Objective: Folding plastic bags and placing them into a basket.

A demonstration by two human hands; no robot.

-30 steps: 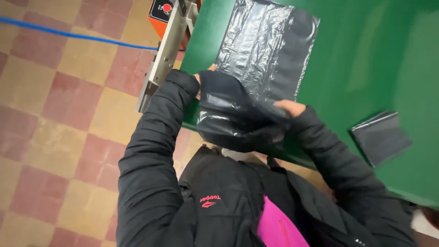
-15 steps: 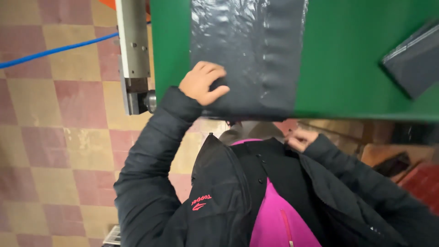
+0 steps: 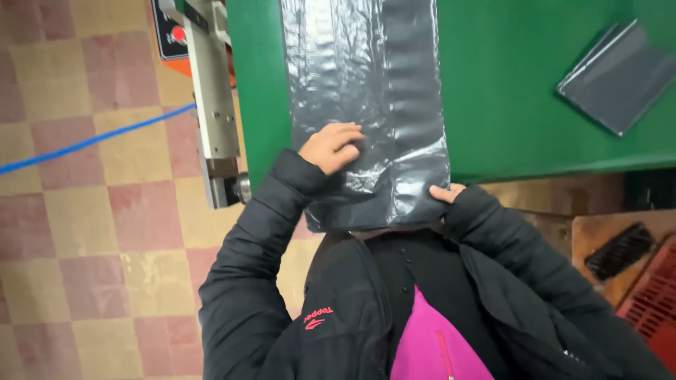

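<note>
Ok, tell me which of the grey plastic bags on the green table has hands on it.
The long grey bag hanging over the table's near edge: left hand presses on it, right hand grips its corner. The small folded bag lies untouched.

Open green tabletop (image 3: 507, 91) to the right of the long grey plastic bag (image 3: 366, 91), bare as far as the small flat grey plastic packet (image 3: 616, 76) near the far right corner. Between bag and packet, a wide passage with nothing standing in it. On the left, only a narrow green strip between bag and table edge, closed off by the upright metal machine frame (image 3: 211, 105) with its red button, just beside the table. Near edge taken up by the left hand (image 3: 332, 146) pressed flat on the bag and the right hand (image 3: 446, 193) pinching its lower corner. Beyond the right hand, free edge, with a red plastic crate (image 3: 651, 295) below table level.
</note>
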